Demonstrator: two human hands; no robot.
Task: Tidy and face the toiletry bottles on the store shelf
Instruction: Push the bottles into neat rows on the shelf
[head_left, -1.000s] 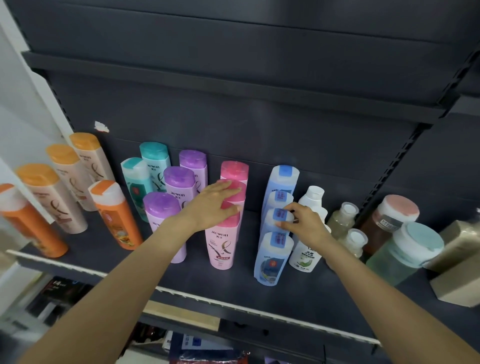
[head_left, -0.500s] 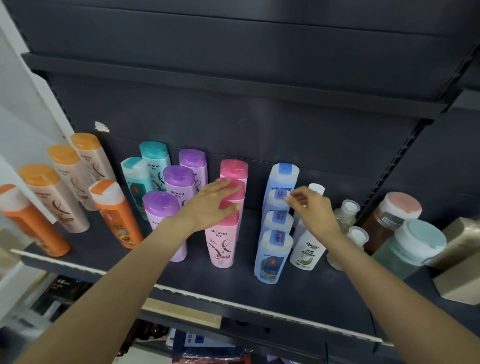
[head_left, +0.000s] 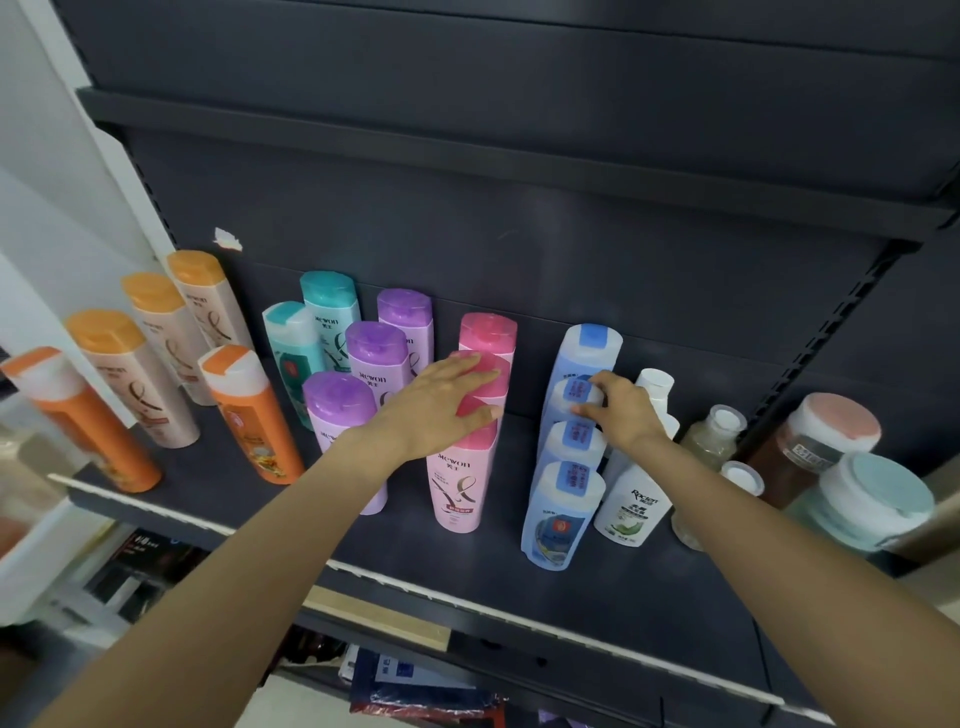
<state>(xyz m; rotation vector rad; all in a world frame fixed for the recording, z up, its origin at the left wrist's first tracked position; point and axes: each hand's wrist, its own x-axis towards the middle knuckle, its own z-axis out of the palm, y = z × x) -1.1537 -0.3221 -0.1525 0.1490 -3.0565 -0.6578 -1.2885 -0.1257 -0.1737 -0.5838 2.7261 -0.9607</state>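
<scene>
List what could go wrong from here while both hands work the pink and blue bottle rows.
1. The left hand lies flat across the pink caps; a push might topple the front pink bottle toward the shelf edge.
2. The right hand pinches the second-from-back blue bottle in a tight file; shifting it could knock its neighbours or the white Rocien bottle beside them.

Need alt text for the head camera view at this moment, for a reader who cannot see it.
A person's left hand lies flat on the caps of a row of pink shampoo bottles while the right hand grips the cap of a pale blue bottle in the next row, on a dark store shelf. Orange, teal and purple bottles stand further left.
</scene>
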